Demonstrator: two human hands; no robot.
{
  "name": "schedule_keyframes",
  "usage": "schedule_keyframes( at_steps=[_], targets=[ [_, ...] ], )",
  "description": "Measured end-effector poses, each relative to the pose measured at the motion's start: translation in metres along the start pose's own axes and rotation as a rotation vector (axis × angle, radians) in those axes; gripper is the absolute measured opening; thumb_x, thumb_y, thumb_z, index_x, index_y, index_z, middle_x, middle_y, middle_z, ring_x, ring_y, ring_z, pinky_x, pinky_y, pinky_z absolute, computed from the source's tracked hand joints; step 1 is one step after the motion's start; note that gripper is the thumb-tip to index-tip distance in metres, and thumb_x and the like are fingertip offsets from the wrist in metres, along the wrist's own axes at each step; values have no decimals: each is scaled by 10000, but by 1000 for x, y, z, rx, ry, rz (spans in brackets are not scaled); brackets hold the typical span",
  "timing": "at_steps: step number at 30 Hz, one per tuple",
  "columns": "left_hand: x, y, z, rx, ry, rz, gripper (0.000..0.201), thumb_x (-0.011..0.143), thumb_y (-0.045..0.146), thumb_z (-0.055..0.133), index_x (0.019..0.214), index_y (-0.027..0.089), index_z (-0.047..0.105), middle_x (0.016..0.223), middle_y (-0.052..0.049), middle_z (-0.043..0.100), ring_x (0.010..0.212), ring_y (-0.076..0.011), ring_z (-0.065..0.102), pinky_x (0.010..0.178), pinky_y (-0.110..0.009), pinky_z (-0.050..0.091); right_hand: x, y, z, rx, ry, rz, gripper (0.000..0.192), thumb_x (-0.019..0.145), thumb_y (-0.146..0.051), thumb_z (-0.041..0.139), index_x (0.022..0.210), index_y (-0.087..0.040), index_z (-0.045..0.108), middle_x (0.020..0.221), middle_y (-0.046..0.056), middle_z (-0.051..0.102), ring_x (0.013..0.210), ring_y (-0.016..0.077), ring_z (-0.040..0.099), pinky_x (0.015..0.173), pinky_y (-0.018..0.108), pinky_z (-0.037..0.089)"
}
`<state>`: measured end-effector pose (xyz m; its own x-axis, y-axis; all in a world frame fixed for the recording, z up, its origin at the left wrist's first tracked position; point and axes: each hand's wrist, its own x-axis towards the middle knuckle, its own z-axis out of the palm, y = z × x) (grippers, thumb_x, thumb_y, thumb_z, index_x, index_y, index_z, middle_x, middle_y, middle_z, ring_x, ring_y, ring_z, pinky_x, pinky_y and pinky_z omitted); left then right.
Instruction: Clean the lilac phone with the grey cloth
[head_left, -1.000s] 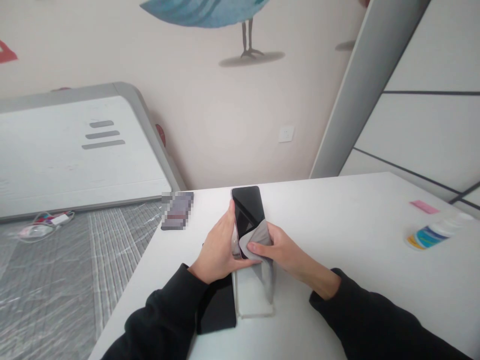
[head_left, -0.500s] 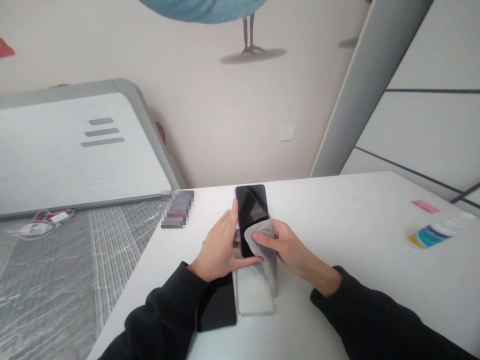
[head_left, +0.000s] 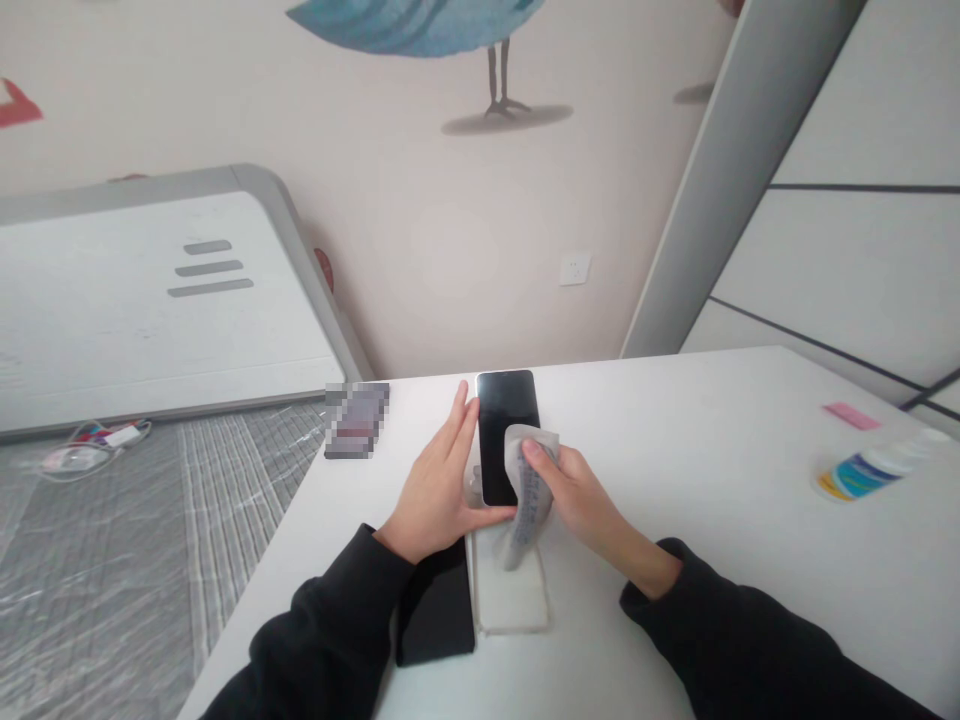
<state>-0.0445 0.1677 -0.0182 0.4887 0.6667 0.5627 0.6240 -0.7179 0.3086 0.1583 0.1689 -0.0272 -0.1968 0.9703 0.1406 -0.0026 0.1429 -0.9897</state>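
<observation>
A smartphone [head_left: 504, 410] with a dark screen lies face up on the table. My left hand [head_left: 431, 490] has its fingers stretched along the phone's left edge and its thumb spread along the bottom edge. My right hand [head_left: 581, 495] pinches a grey cloth [head_left: 529, 495] printed with small text, over the lower right of the screen. Nearer to me lies a clear phone case [head_left: 514, 605], partly under the hanging cloth. Left of the case rests a flat black device [head_left: 435, 620], its far end hidden by my left hand and sleeve.
A pixelated flat object [head_left: 356, 420] lies at the white table's [head_left: 675, 430] far left. To the right, a white bottle with a coloured label [head_left: 862, 473] lies near a pink strip [head_left: 853, 415]. Behind are a wall with a socket [head_left: 575, 268] and a white bed panel [head_left: 112, 310].
The cloth and my right fingers have shifted slightly up the screen, and the cloth's hanging end has swung left. My left fingers have straightened beside the phone.
</observation>
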Motion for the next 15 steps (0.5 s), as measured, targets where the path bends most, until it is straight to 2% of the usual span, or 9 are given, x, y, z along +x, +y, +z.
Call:
schedule_keyframes(
  at_steps=[2, 4, 7, 10, 15],
  targets=[
    [0, -1, 0, 11, -8, -9, 1203, 798, 542, 821, 1674, 283, 37, 1739, -247, 54, 1578, -391, 265, 1209, -573, 403, 1, 0, 0, 6, -2, -9, 576, 856, -787, 579, 729, -226, 605, 643, 0, 578, 625, 189, 560, 606, 319, 485],
    [0, -2, -1, 26, -39, -4, 1169, 815, 538, 805, 1671, 299, 46, 1732, -246, 129, 1577, -377, 275, 1209, -597, 389, 2, -1, -1, 9, -2, -25, 525, 854, -740, 617, 828, -218, 660, 731, 16, 644, 713, 212, 612, 697, 339, 515],
    [2, -1, -2, 75, -80, 4, 1220, 801, 521, 819, 1668, 316, -15, 1712, -248, 214, 1584, -373, 250, 1212, -639, 355, 2, -5, -2, 18, -38, -68, 439, 873, -643, 652, 971, -217, 697, 823, 28, 697, 868, 252, 667, 846, 375, 528],
    [3, 1, -4, 126, -109, -1, 1264, 794, 445, 850, 1662, 323, -62, 1713, -251, 200, 1585, -371, 243, 1213, -640, 347, 0, -8, -3, 30, -91, -92, 362, 890, -549, 668, 1040, -222, 707, 851, 37, 721, 920, 274, 690, 886, 399, 536],
    [5, 3, -5, 195, -157, 6, 1323, 795, 399, 859, 1650, 278, -144, 1707, -263, 193, 1579, -360, 262, 1218, -606, 363, -5, -7, -1, 3, -129, -84, 292, 930, -439, 629, 1130, -240, 702, 1078, 79, 763, 1053, 305, 691, 974, 455, 523]
  ],
)
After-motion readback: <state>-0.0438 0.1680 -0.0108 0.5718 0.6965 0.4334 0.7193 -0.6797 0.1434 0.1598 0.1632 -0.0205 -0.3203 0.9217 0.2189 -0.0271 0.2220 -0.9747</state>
